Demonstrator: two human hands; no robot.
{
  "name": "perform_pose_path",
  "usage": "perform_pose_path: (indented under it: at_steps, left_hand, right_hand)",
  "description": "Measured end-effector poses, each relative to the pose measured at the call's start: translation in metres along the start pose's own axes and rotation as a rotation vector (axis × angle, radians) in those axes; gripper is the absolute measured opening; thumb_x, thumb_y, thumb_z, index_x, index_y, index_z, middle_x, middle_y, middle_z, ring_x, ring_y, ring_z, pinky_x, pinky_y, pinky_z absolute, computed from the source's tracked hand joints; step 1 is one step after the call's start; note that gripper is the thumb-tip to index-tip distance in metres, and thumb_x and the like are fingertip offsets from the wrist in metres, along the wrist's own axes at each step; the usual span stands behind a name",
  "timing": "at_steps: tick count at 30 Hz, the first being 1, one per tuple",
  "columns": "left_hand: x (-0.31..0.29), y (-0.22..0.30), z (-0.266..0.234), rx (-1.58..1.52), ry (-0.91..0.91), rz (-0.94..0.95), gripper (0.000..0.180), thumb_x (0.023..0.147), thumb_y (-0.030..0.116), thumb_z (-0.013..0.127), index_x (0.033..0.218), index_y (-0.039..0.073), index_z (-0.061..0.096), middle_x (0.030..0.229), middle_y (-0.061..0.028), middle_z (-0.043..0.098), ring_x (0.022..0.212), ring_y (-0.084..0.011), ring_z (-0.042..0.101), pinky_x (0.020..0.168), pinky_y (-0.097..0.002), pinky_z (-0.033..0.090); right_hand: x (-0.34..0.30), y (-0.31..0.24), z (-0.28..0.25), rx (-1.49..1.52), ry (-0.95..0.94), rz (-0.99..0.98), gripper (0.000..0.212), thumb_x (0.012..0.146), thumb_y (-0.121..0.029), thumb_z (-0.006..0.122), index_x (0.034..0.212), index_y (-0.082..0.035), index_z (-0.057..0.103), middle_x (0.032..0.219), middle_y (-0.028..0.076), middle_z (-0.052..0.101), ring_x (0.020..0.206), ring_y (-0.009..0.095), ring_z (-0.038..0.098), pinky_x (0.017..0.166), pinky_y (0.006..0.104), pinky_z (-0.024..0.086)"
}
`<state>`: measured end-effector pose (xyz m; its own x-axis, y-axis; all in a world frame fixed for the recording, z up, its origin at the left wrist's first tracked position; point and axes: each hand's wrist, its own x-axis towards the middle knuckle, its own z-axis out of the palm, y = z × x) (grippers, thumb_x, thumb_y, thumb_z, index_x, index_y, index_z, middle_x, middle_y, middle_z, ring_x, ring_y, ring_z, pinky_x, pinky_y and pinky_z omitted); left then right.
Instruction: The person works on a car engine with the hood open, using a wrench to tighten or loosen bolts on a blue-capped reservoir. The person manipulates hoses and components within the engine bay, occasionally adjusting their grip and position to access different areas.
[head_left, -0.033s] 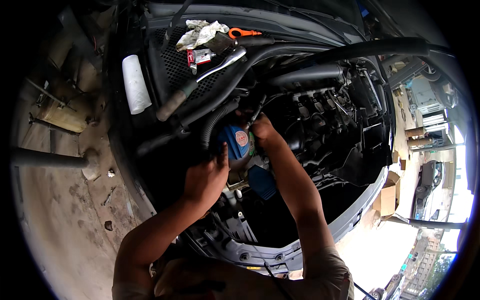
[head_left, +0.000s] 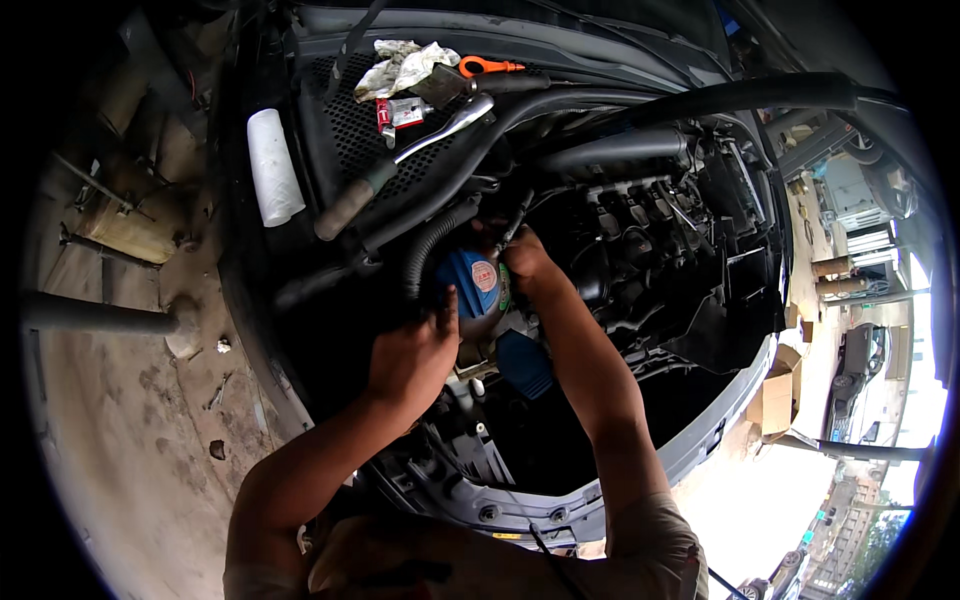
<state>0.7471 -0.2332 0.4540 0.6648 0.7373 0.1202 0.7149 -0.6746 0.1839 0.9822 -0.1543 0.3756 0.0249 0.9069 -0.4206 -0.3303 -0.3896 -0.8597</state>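
Note:
Deep in the engine bay of a car sits a blue container (head_left: 468, 272) with ridges, a round pinkish label and a green patch. My left hand (head_left: 415, 350) grips its near left side, fingertips against the blue surface. At its far right, my right hand (head_left: 528, 262) is closed by a thin dark rod (head_left: 516, 218); the fingers are partly hidden, and what they hold cannot be made out. A second blue ridged piece (head_left: 524, 364) lies nearer me, beside my right forearm. A ribbed black hose (head_left: 425, 245) curves past the container's left side.
On the perforated cowl (head_left: 345, 135) lie a ratchet wrench (head_left: 400, 165), a crumpled rag (head_left: 405, 68), a red-and-white tube (head_left: 400, 113) and an orange-handled tool (head_left: 488, 67). A white roll (head_left: 273, 168) rests on the left fender. The exposed engine (head_left: 640, 215) is to the right.

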Motion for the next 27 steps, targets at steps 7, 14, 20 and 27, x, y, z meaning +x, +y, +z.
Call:
perform_pose_path:
  at_steps: [7,14,20,27]
  left_hand:
    - [0.016,0.001,0.005,-0.020,0.021,-0.042,0.080,0.082,0.041,0.074,0.146,0.006,0.041,0.086,-0.0101,0.069,0.067,-0.0262,0.069,0.052,-0.0353,0.054]
    - [0.020,0.002,0.020,0.069,0.207,0.055,0.067,0.078,0.041,0.077,0.134,0.009,0.058,0.071,-0.0042,0.063,0.062,-0.0193,0.062,0.060,-0.0346,0.051]
    - [0.017,0.001,0.016,0.034,0.267,0.034,0.058,0.078,0.040,0.075,0.127,0.010,0.064,0.065,-0.0014,0.060,0.060,-0.0185,0.060,0.059,-0.0345,0.049]
    - [0.016,0.001,0.020,0.041,0.311,0.041,0.051,0.081,0.040,0.071,0.123,0.010,0.067,0.065,0.0016,0.060,0.058,-0.0160,0.058,0.059,-0.0343,0.046]
  right_hand:
    - [-0.007,-0.003,0.013,-0.016,0.001,-0.027,0.024,0.089,-0.005,0.068,0.113,-0.002,0.069,0.104,0.007,0.069,0.090,0.018,0.065,0.080,0.0310,0.053]
    - [-0.003,0.000,0.006,0.015,0.034,-0.021,0.022,0.089,-0.009,0.070,0.111,-0.003,0.070,0.096,0.005,0.070,0.080,0.014,0.063,0.069,0.0287,0.051]
    - [-0.003,-0.001,0.009,0.018,0.086,0.017,0.026,0.088,-0.009,0.073,0.112,0.000,0.068,0.102,0.008,0.069,0.090,0.018,0.066,0.078,0.0311,0.055]
    - [-0.017,0.010,-0.007,-0.031,0.089,-0.068,0.020,0.098,-0.007,0.056,0.113,0.003,0.064,0.105,0.011,0.069,0.091,0.019,0.067,0.081,0.0332,0.056]
